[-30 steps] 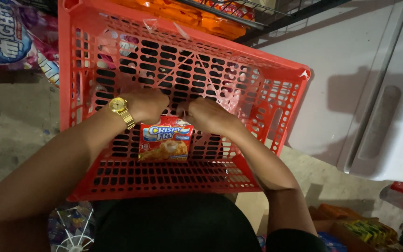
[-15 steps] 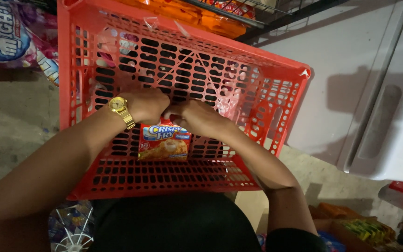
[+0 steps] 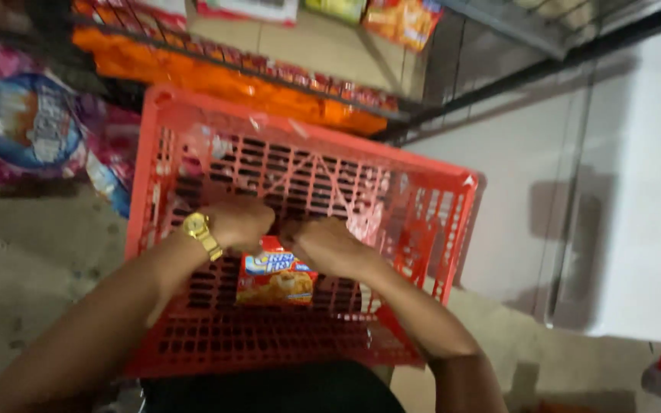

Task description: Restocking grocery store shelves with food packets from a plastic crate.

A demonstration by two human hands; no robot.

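A red plastic crate [image 3: 422, 229] with slotted walls stands on the floor in front of me. Inside it, both hands grip the top edge of a small red and yellow snack packet [image 3: 275, 275]. My left hand [image 3: 240, 222], with a gold watch on its wrist, pinches the packet's upper left corner. At the upper right corner my right hand [image 3: 330, 246] is closed on the same edge. The packet hangs upright above the crate's floor, its lower part showing below my fingers.
A wire shelf [image 3: 223, 65] behind the crate carries a row of orange packets. A big pink and blue bag [image 3: 32, 126] leans at the left. A white wall panel [image 3: 621, 191] rises on the right, with concrete floor [image 3: 32, 268] around the crate.
The view has tilted up, so the crate and my hands sit lower in the picture and the shelf shows. Both hands keep hold of the packet.
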